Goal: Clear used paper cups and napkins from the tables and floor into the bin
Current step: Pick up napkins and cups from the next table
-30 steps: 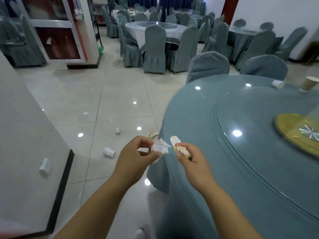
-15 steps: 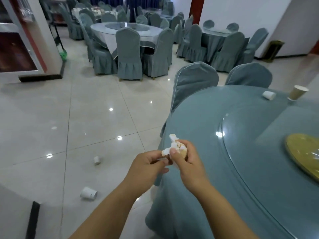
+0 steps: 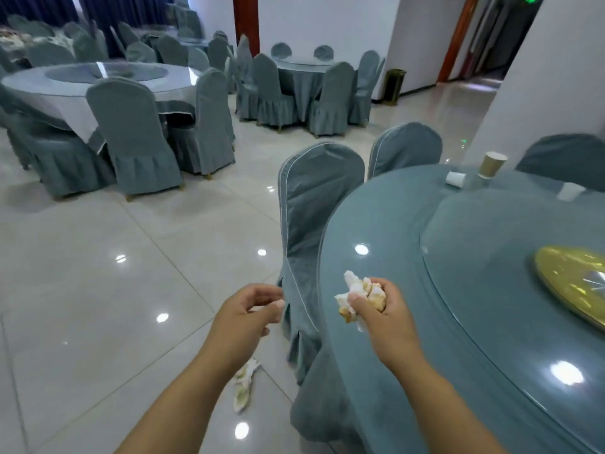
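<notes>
Right hand (image 3: 381,309) is over the near edge of the round counter (image 3: 376,231), and its fingers (image 3: 384,288) are curled tight around a wad of crumpled napkins (image 3: 353,294). The wad is white with yellowish stains and pokes out above the thumb. Left hand (image 3: 248,312) is out over the floor, just left of the chair (image 3: 314,204). Its fingers (image 3: 262,294) are loosely curled with the thumb near the index, and there's nothing in them as far as I can see.

More stuff to clear: another stained napkin (image 3: 244,385) is lying flat on the floor tiles, right below the left forearm and near the counter's cloth. On the far side of the counter there's a brown paper cup (image 3: 491,165) standing upright. A white cup (image 3: 455,179) is tipped on its side just beside it. There's another white thing (image 3: 571,191) a bit further right, too blurry to call.

The bin (image 3: 394,86), dark with gold trim, is way back against the white wall, well apart from both hands. The glass turntable (image 3: 491,257) on the counter has a gold disc (image 3: 573,283) in the middle.
</notes>
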